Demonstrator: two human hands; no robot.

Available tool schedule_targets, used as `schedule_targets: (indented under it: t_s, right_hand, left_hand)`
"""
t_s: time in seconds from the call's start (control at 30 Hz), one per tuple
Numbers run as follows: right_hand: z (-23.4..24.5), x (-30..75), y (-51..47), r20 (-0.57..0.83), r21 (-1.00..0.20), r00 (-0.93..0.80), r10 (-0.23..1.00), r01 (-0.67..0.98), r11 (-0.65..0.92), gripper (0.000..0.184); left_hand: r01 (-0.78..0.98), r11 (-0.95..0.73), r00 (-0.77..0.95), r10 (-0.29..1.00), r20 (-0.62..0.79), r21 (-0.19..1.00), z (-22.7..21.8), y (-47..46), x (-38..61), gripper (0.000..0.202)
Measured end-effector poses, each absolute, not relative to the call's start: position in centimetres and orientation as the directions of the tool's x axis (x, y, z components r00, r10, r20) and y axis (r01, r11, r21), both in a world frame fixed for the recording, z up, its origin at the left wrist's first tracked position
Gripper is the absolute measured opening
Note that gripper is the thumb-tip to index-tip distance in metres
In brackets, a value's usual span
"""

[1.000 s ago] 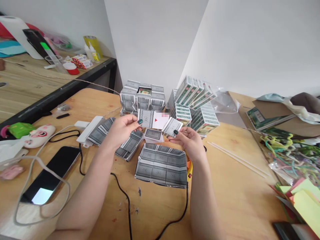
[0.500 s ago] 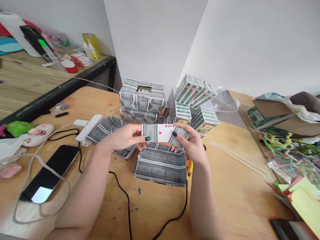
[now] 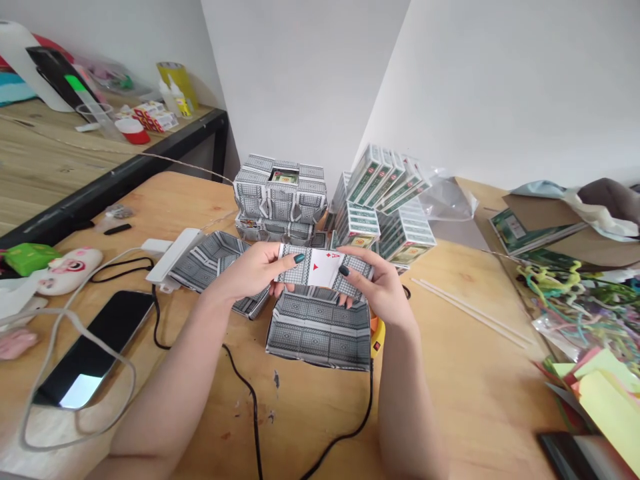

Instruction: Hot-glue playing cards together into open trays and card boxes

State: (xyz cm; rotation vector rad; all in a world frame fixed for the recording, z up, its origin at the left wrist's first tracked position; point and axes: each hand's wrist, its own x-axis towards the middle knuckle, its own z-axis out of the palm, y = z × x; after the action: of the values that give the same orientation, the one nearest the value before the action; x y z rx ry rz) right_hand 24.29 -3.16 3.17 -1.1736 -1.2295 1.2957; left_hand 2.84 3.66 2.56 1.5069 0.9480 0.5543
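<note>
Between my hands is a strip of playing cards [image 3: 323, 268], grey-patterned backs at both ends and a white face with a red A and red diamond marks in the middle. My left hand [image 3: 260, 269] pinches its left end, thumb on top. My right hand [image 3: 373, 280] grips the right end, where one card lies at a slant. Just below stands an open tray made of patterned cards [image 3: 320, 330]. A second card tray [image 3: 213, 263] sits to the left, partly behind my left hand. Behind is a boxy stack built from cards [image 3: 280, 197].
Green-and-white card boxes [image 3: 385, 180] are piled at the back right. A yellow tool [image 3: 378, 339] with a black cable lies by the tray. Left are a phone [image 3: 95, 347] and a power strip [image 3: 175, 257]; right, two white sticks [image 3: 470, 312] and coloured pipe cleaners [image 3: 565, 287].
My left thumb has shifted up a little on the card strip. Both hands keep their hold, and the whole view has moved slightly.
</note>
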Motion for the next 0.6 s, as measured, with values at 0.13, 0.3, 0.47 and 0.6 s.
schedule_targets:
  t_s: [0.13,0.3,0.47,0.6]
  right_hand:
    - [3.1,24.4,-3.2,-0.042,-0.999,-0.084,0.996,-0.026,-0.044,0.03]
    - [3.0,24.2,-3.2,-0.044,-0.999,-0.079,0.996,-0.027,-0.047,0.03]
    - [3.2,24.0,-3.2,-0.086,-0.996,-0.134,0.987,-0.012,-0.088,0.031]
    - [3.0,23.6,-3.0,-0.048,-0.998,-0.04,0.998,-0.033,-0.05,0.027]
  left_hand:
    - [0.25,0.039,0.574,0.798,-0.181,0.967,2.7,3.6,2.8,0.025]
    - [0.249,0.017,0.625,0.761,-0.174,0.968,2.8,3.7,2.4,0.028]
    - [0.271,0.017,0.638,0.745,-0.193,0.962,2.9,3.6,2.3,0.026]
    - [0.247,-0.001,0.526,0.84,-0.133,0.969,2.7,3.0,3.4,0.029]
